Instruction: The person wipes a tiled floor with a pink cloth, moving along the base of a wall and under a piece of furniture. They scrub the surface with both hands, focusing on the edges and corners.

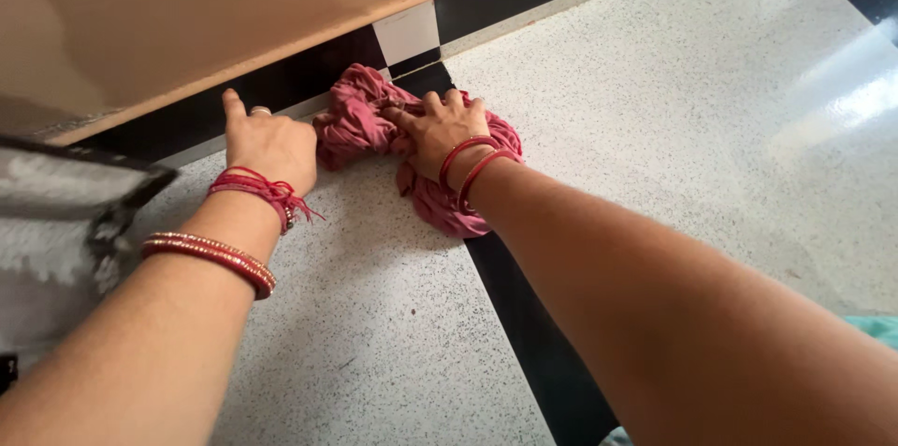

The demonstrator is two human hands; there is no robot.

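The fingers of the right hand (438, 133) lie spread and pressed flat on top of a crumpled pink cloth (360, 123); they do not pinch it; the palm bears down on the middle of the bundle. The cloth sits on the speckled floor (655, 128), over the crossing of the black tile stripes (533, 334) and hard against the foot of the tan wall (234, 7). Just left of the cloth the left hand (269, 145) rests on the floor; its fingers are held together and curled toward the cloth's edge, touching it, with one finger pointing up at the wall. A ring shows on that hand; red thread and a red bangle (210, 257) circle the left wrist; two thin red bangles (472, 165) sit on the right wrist, directly over the cloth.
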